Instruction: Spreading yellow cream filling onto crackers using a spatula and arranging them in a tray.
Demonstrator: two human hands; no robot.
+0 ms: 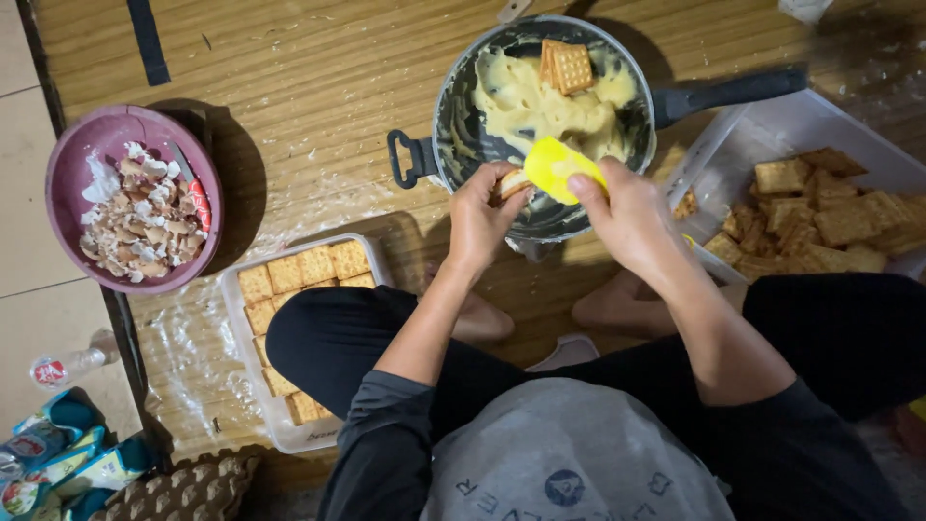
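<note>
Fingers [502,198] of left hand [479,224] pinched on cracker [512,181], thumb under, tips over top edge. Right hand [632,224] fingers closed round yellow scraper [559,166], blade laid against cracker, touching. Both held over near rim of pan [453,116]. Just beyond fingers: pale custard [526,106] in pan, two crackers resting on it at far side. Right of right hand: clear tub [772,130] w/ loose crackers. Below-left of left hand: tray [231,289] w/ crackers laid flat in rows. Far left: purple bowl [68,164] of eggshells.

Handling, est.: cracker light, thin, brittle, snaps if flexed. Grip by opposite edges, light pressure, support from beneath while spreading. Custard soft, sticky; likely makes fingers slippery.
</note>
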